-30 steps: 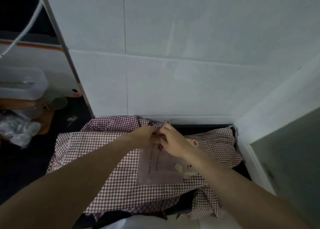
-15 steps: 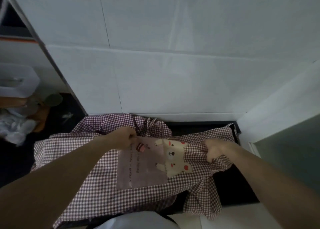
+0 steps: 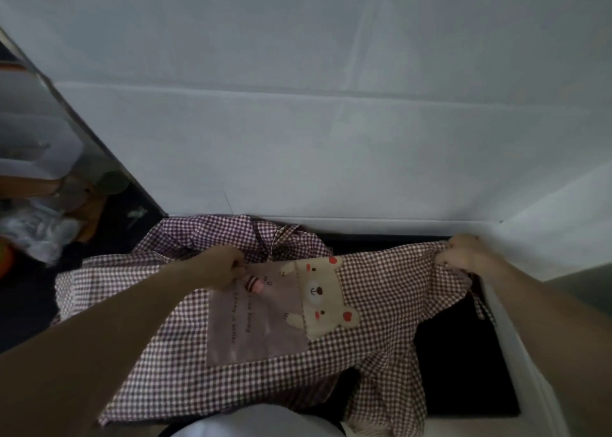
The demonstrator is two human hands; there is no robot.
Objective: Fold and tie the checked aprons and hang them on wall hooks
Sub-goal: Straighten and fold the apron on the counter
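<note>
The soft checked apron [image 3: 381, 291], maroon and white gingham with a smooth mauve pocket [image 3: 251, 324] and a cream bear patch [image 3: 319, 299], lay stretched over a dark bench [image 3: 463, 354] below the white wall [image 3: 331, 138]. The left hand [image 3: 222, 266] pinched its top edge; the right hand [image 3: 463, 251] gripped a bunched corner.

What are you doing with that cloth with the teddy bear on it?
A person is spreading out a checked apron over a dark counter by a white wall. The left hand pinches the apron near its pocket, beside the bear patch. The right hand grips the far edge, pulling the cloth wide. It is not folded, tied or hung yet.
</note>
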